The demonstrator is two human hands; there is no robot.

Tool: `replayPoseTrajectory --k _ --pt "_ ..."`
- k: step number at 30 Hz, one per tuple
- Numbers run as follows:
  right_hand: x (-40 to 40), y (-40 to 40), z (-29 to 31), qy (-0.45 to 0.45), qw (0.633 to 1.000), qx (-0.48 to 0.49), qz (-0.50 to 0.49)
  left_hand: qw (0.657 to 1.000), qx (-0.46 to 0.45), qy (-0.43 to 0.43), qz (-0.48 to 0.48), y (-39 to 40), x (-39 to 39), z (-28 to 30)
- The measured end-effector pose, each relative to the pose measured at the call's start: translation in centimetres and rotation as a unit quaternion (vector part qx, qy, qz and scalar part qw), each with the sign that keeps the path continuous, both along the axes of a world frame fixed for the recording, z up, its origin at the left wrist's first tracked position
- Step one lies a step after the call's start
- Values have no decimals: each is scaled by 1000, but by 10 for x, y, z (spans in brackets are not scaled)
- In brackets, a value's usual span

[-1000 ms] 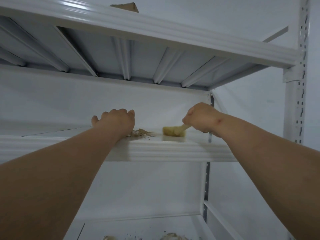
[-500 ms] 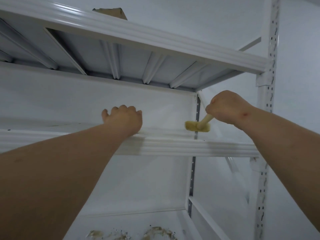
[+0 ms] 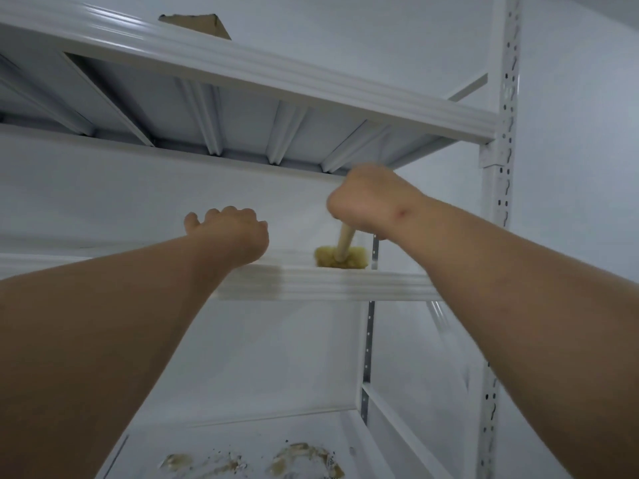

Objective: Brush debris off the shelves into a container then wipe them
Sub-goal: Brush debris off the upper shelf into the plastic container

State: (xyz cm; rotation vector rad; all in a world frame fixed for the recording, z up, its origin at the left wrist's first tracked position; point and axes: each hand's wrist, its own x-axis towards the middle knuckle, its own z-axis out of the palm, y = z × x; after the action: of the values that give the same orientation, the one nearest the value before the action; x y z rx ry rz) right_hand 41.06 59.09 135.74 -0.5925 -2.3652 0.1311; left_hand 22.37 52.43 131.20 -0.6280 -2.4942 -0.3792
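Head camera view, looking up at a white metal shelving unit against a pale wall. Two bare forearms reach upward to the middle shelf (image 3: 328, 281). The right hand (image 3: 370, 202) is closed in a fist round the pale wooden handle of a small brush (image 3: 340, 255), so this grip is grasping the brush. The handle points down and slightly left, and the yellowish bristle head rests on the shelf surface just behind its front lip, near the right rear upright. The left hand (image 3: 231, 233) lies over the same shelf further left, well apart from the brush, with knuckles bent and fingers curled downward; its fingertips are hidden behind the hand, so I cannot tell whether this grip holds anything. Above, the ribbed underside of the top shelf (image 3: 242, 108) shows, with a corner of brown cardboard (image 3: 197, 24) poking over its edge. Below, the lower shelf (image 3: 345, 433) carries scattered tan debris (image 3: 301, 459) in flakes and crumbs.
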Motion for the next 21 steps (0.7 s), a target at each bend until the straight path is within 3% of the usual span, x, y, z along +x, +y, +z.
replayPoseTrajectory --k 6,9,13,18,21 --pt "-52 -15 -2 40 997 -28 63 999 7 -18 35 -43 -30 -3" --pt "-67 4 -1 51 999 -11 6 999 8 -15 51 -66 -47 -2" --pt "-84 28 -13 -11 997 -13 -72 998 16 -21 60 -85 -68 0" --pt "-120 12 -17 -2 996 -86 18 999 17 -30 42 -90 -85 -2" --pt "-128 2 -3 50 990 -110 69 998 26 -39 31 -88 -93 1"
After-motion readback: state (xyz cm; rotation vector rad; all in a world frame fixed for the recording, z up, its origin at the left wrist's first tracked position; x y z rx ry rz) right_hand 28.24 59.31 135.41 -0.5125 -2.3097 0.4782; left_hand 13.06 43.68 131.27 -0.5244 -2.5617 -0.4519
